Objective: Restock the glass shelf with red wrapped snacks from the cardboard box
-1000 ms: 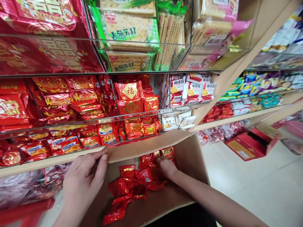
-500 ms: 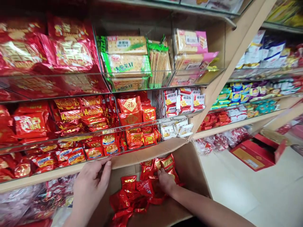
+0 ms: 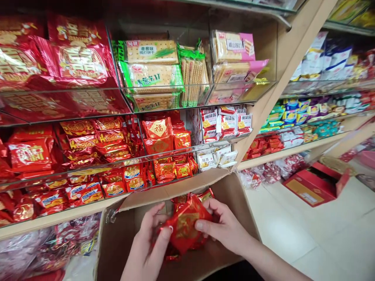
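Observation:
A red packet with gold print (image 3: 187,224) is raised above the cardboard box (image 3: 117,242). My right hand (image 3: 225,226) grips its right side, thumb on the front face and fingers behind. At the packet's left edge is my left hand (image 3: 152,234), thumb and fingers apart and curved. The left thumb tip meets or nearly meets the packet's edge; I cannot tell if it presses. Below and behind, more red packets (image 3: 208,194) lie in the box, largely hidden by my hands and the raised packet.
Glass-fronted shelves hold red packets (image 3: 158,134), green cracker packs (image 3: 154,78) and white packets (image 3: 227,123). The box's far flap (image 3: 175,185) leans near the lowest shelf. A red carton (image 3: 313,185) stands on the tiled floor (image 3: 281,230) to the right. Bagged goods (image 3: 43,249) lie at lower left.
My right hand has lifted a red packet out of the pile, toward the middle. My left hand has left the box flap and moved right, to the packet. The view has shifted slightly.

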Tool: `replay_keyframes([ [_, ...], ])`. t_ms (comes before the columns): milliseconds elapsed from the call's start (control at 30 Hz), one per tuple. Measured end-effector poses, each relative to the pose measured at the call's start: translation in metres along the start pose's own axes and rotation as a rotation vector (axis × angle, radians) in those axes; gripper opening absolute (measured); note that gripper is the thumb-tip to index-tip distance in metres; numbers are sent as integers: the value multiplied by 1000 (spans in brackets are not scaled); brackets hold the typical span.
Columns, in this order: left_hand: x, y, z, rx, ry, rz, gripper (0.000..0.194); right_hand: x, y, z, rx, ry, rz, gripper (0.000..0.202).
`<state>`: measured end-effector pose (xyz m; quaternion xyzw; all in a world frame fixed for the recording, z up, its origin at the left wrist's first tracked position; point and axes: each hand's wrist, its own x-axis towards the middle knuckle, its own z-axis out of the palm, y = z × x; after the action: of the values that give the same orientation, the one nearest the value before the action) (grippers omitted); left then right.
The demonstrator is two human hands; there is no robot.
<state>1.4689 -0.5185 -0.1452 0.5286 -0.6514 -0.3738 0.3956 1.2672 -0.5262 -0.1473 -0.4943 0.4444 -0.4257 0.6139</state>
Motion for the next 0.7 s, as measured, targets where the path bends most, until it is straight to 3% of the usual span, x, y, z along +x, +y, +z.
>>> replay_keyframes([
  [100,13,13,11,-145,12,-139,30,6,1,14,133,81,12,34],
  [267,22,21,14,-31,210,-32,31,15,14,25,255,169,-79,40],
  [367,24,18,12,10,220,-28,33,15,17,28,251,175,-15,39],
  [467,28,13,4,56,199,-28,33,11,16,25,-30,238,-167,26],
  [533,31,10,-2,73,187,-25,33,8,14,20,-359,252,-414,43],
  [600,33,8,-6,44,167,-48,34,7,10,13,-718,147,-638,57],
  [700,34,11,-6,-60,126,-94,34,9,4,7,-1031,-17,-829,47],
])
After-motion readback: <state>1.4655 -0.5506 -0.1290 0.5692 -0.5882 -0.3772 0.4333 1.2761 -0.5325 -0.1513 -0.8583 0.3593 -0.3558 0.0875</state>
